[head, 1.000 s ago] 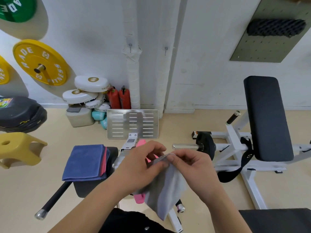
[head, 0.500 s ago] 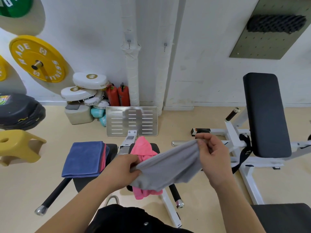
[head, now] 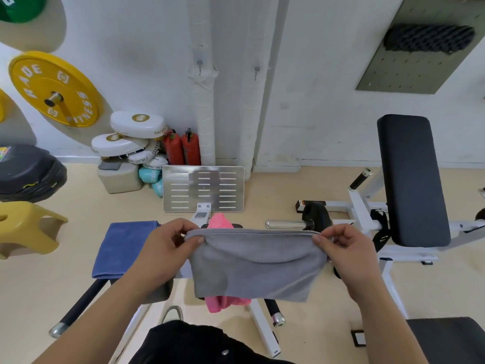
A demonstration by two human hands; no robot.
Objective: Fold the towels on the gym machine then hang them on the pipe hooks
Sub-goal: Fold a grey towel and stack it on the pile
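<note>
A grey towel (head: 256, 264) hangs stretched flat in front of me. My left hand (head: 168, 243) pinches its top left corner and my right hand (head: 343, 248) pinches the top right corner. Behind it a crumpled pink towel (head: 221, 222) lies on the gym machine's pad, mostly hidden, with its lower end showing below the grey one. A folded blue towel (head: 123, 248) rests on the machine's left pad. On the wall two white wrapped pipes carry small hooks, the left hook (head: 200, 63) and the right hook (head: 256, 70), both bare.
The machine's metal footplate (head: 203, 189) stands ahead near the pipes. A black padded bench (head: 412, 179) on a white frame is to the right. A yellow stool (head: 29, 227), black pads, white boxing mitts, red extinguishers and a yellow weight plate (head: 53, 89) fill the left.
My hands have moved apart from a bunched grip. The grey towel has gone from hanging crumpled to being spread wide and flat between them, uncovering more of the pink towel.
</note>
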